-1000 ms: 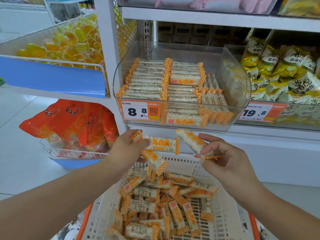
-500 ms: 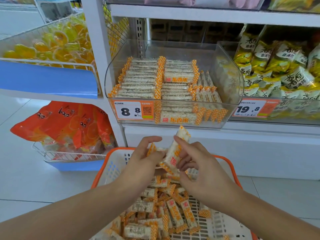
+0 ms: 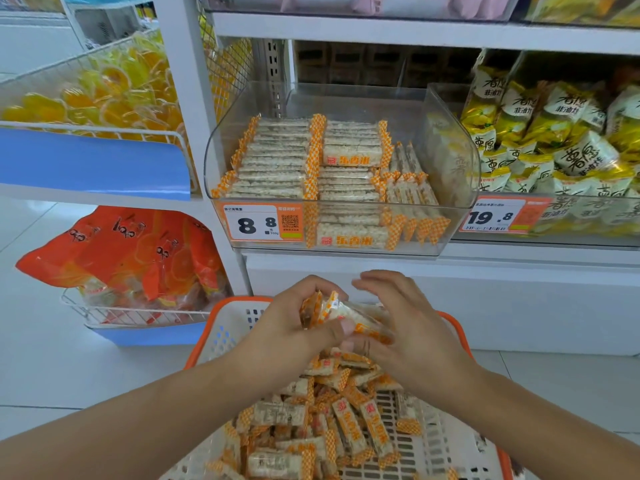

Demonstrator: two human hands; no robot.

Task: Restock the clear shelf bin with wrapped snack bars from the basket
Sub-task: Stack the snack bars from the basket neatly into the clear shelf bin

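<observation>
Both hands meet over the white basket [image 3: 228,327] with the orange rim, low in the middle of the view. My left hand [image 3: 294,323] grips a small bunch of wrapped snack bars [image 3: 343,315], white with orange checked ends. My right hand [image 3: 405,327] holds the same bunch from the right, its fingers arched over it. Several more bars [image 3: 325,420] lie loose in the basket. On the shelf above stands the clear shelf bin [image 3: 453,157], with neat rows of the same bars stacked inside.
A price tag marked 8.8 [image 3: 258,223] is stuck on the bin's front. Yellow-green snack bags [image 3: 554,133] fill the bin to the right. A wire rack of yellow candies [image 3: 93,95] is at the left, with orange bags [image 3: 128,251] in a lower rack.
My hands came together and dropped lower over the basket. The bar my right hand held apart is now pressed into the bunch in my left hand.
</observation>
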